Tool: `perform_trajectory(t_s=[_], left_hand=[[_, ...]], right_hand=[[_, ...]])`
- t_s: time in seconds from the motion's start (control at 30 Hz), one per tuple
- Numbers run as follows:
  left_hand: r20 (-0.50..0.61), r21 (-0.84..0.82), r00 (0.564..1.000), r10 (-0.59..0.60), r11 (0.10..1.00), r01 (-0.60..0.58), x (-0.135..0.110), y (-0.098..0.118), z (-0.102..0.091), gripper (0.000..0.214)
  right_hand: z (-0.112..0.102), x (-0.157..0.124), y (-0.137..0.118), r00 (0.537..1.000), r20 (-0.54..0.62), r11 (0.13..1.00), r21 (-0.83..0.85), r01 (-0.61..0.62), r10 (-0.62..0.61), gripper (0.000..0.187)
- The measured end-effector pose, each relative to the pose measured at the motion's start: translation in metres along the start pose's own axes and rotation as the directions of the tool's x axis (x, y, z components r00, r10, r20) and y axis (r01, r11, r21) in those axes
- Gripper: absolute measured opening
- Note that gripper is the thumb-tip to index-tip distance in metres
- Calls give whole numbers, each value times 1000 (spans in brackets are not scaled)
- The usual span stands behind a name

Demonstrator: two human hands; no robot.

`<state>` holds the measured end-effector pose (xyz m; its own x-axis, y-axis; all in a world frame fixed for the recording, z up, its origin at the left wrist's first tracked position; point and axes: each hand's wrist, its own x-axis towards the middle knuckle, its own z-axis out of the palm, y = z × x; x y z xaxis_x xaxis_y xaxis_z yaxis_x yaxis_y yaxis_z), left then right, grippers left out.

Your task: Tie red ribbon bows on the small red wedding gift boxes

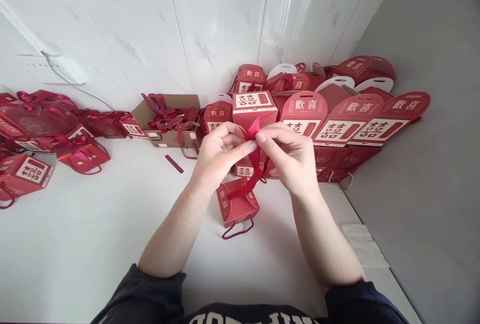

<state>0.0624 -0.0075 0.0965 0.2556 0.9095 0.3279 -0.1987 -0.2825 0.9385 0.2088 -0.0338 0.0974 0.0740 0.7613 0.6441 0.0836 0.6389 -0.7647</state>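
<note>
A red satin ribbon (256, 166) is pinched between the fingers of my left hand (225, 151) and my right hand (290, 154), with a folded tip sticking up above the fingertips. From there it hangs down in a curve onto a small red gift box (238, 203). That box sits on the white table below my hands, its top flaps folded shut and a dark red cord handle (239, 235) lying on the near side. Whether the ribbon is fixed to the box cannot be made out.
Stacked red boxes (345, 126) stand against the tiled wall at right. An open cardboard box (170, 136) holds ribbons, with a loose dark red strip (174, 164) before it. Red boxes with bows (82, 151) stand at left. A white packet (365, 244) lies by the grey side panel (431, 154).
</note>
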Motion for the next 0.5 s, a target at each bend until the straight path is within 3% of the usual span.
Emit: perform_trajectory(t_s=[0.2,0.33,0.5], left_hand=[[-36,98,999,-28,995,31,-2,-3,-3,20],[13,149,999,-47,988,45,-6,0,-3,21],[47,128,997,-53,991,46,-8,2,-5,25]], right_hand=[[1,-5,5,997,-23,997,-7,-73,72,7],[1,-5,7,990,-42,990,22,-137,138,16],[2,-6,5,987,-32,986,59,-154,156,14]])
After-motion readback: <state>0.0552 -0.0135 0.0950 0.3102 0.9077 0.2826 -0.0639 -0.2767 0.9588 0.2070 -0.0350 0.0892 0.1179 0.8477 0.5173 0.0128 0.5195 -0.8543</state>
